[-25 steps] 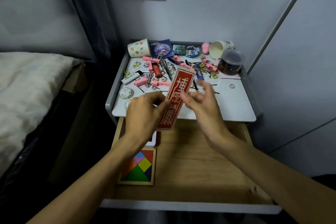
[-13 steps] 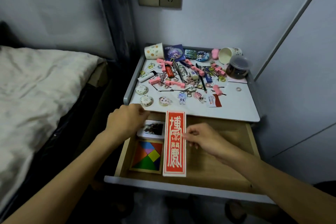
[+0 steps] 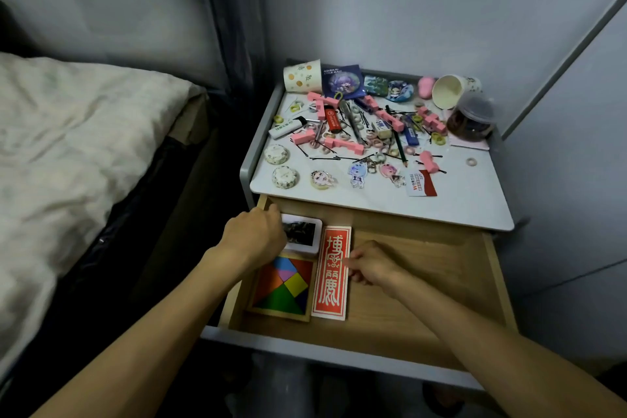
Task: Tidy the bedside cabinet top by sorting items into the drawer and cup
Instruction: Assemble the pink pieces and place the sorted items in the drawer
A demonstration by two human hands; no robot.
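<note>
The wooden drawer [image 3: 424,268] stands pulled out below the white cabinet top [image 3: 451,204]. A long red card [image 3: 330,295] with white characters lies flat in it, beside a coloured tangram tray [image 3: 288,292] and a white picture box [image 3: 307,231]. My right hand [image 3: 371,265] pinches the red card's right edge. My left hand [image 3: 252,236] is closed over the left side of the white box, its fingertips hidden. A dotted paper cup [image 3: 302,76] sits at the top's back left. A second cup [image 3: 448,90] lies on its side at the back right.
The top holds several pink blocks [image 3: 344,145], lighters [image 3: 332,119], hairpins, rings, keychains [image 3: 356,175], round badges [image 3: 276,154], a red-and-white card [image 3: 422,184] and a lidded jar [image 3: 471,119]. A bed [image 3: 68,132] lies at left, walls behind and right.
The red card went from upright in both hands above the cabinet edge down flat into the drawer. My left hand moved off it to the white box.
</note>
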